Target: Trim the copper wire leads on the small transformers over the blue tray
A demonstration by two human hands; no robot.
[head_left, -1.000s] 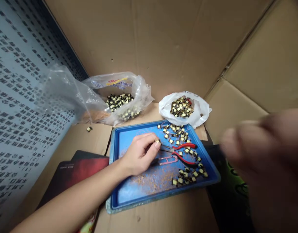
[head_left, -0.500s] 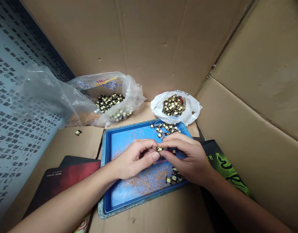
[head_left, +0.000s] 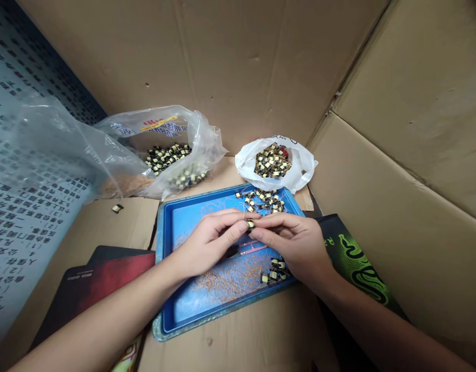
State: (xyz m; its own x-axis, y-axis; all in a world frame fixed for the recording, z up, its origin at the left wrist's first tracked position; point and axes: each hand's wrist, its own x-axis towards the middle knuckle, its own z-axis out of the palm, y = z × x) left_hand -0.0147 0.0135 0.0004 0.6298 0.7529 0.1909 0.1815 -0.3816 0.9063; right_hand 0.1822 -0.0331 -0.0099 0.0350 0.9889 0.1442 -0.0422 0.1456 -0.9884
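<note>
My left hand (head_left: 212, 243) and my right hand (head_left: 300, 244) meet above the blue tray (head_left: 191, 319). Between their fingertips they pinch one small wire-wound transformer (head_left: 250, 223) with a black frame and a yellow-wrapped middle. Thumbs and index fingers press on it from both sides, hiding part of it. Below them lies a pinkish-red tool-like piece (head_left: 255, 248), largely covered by the hands. Similar transformers (head_left: 266, 200) form a loose pile at the tray's back, and a smaller group (head_left: 274, 274) sits by my right wrist. Copper wire clippings (head_left: 226, 284) litter the tray floor.
Behind the tray stand a clear plastic bag (head_left: 199, 150) and a white bag (head_left: 303, 173), both holding many transformers. One lone transformer (head_left: 117, 208) lies at left. Dark mats (head_left: 117, 279) flank the tray. Cardboard walls (head_left: 230, 62) rise behind and to the right.
The whole view has shifted slightly. Both hands still hold the transformer, which has turned a little between the fingers, and more of the pinkish-red piece shows beneath them.
</note>
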